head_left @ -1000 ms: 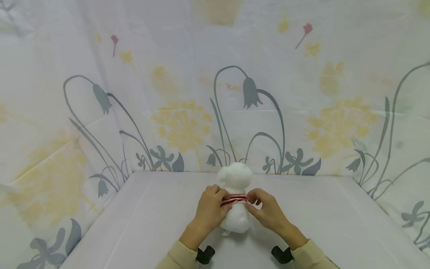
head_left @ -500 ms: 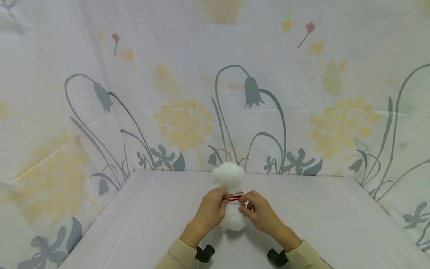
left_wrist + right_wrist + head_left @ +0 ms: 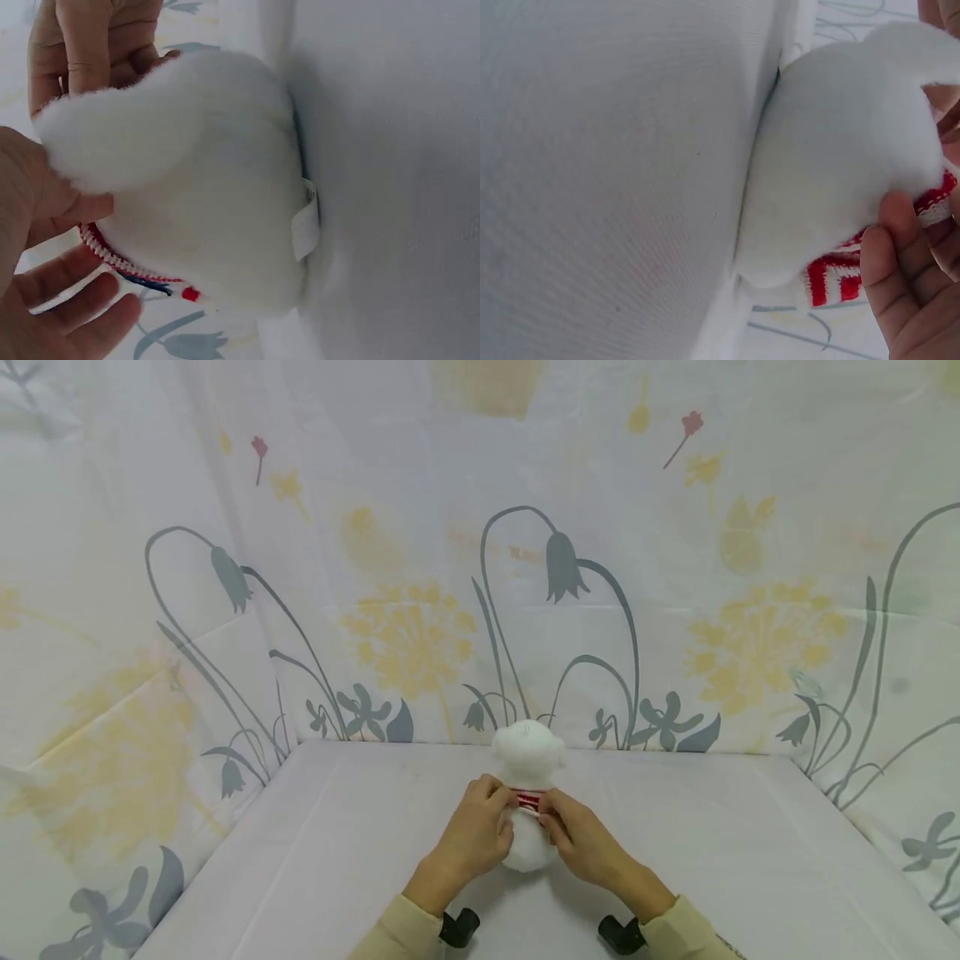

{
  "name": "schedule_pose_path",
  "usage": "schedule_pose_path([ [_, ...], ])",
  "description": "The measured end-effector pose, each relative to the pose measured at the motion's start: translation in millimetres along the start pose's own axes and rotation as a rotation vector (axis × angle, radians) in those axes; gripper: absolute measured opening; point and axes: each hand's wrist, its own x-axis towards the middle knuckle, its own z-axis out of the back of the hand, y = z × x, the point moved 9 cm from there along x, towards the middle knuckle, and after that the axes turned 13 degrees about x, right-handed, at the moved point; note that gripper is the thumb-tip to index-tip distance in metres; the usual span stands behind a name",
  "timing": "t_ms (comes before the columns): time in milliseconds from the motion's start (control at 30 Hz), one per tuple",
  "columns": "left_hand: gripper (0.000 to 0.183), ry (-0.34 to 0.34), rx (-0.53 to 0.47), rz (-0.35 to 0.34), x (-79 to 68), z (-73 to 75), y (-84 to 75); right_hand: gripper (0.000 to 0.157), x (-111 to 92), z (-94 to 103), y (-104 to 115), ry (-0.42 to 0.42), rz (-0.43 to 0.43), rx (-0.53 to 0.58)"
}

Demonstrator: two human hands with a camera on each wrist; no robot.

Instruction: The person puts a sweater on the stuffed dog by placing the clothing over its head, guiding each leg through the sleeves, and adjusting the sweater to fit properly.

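Observation:
A white plush toy (image 3: 528,753) sits on the table between the two hands, its rounded back toward me. Around its neck runs a red-and-white striped knitted scarf (image 3: 528,800). My left hand (image 3: 474,828) pinches the scarf on its left side, and my right hand (image 3: 591,845) pinches it on the right, fingertips close together. In the left wrist view the scarf's edge (image 3: 120,259) shows blue and red bits, and a small tag (image 3: 305,225) is at the plush's base. A striped scarf end (image 3: 831,281) hangs at the plush's front in the right wrist view.
The table (image 3: 360,827) has a white cover. Behind it and at the sides hangs a white flower-printed cloth (image 3: 420,527). Black camera mounts (image 3: 459,928) sit under both wrists, near the beige sleeves (image 3: 397,931).
The plush toy tilts left, then back to the right and more upright. My right hand has moved left, and its thumb and fingers have come together on the scarf.

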Motion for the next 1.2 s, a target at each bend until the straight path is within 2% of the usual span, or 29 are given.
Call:
schedule_pose_path([
  [100, 0.021, 0.000, 0.087, -0.027, 0.4, 1.3, -2.5, 0.012, -0.9, -2.1, 0.2, 0.024, -0.009, -0.003],
  [200, 0.013, -0.035, 0.135, -0.065, 0.4, 2.0, -4.8, 0.015, -1.3, -2.6, 2.8, 0.025, 0.018, -0.027],
  [333, 0.012, -0.042, 0.121, -0.101, -1.3, -1.0, -7.4, 0.019, -1.8, 0.8, 8.2, -0.017, 0.100, -0.088],
  [467, 0.017, -0.047, 0.065, -0.100, -1.7, -0.5, -8.5, 0.022, -2.9, 3.4, 7.1, -0.037, 0.116, -0.068],
  [667, 0.015, -0.098, 0.062, -0.124, -1.1, 2.9, -10.9, 0.015, -3.9, 3.8, 0.1, -0.014, 0.047, 0.009],
  [800, 0.014, -0.106, 0.067, -0.146, -0.7, 3.9, -12.3, 0.011, -4.2, 5.3, -5.8, -0.004, -0.028, 0.067],
  [1000, 0.022, -0.042, 0.027, -0.106, 0.3, 2.2, -7.6, 0.007, -2.9, 6.9, -14.1, 0.028, -0.155, 0.192],
  [1100, 0.022, -0.010, 0.040, -0.077, 0.4, 1.1, -5.8, 0.008, -2.6, 6.7, -13.9, 0.048, -0.185, 0.240],
  [1200, 0.021, 0.009, 0.069, -0.081, 0.6, -1.7, -6.6, 0.010, -3.0, 6.6, -12.1, 0.063, -0.191, 0.275],
])
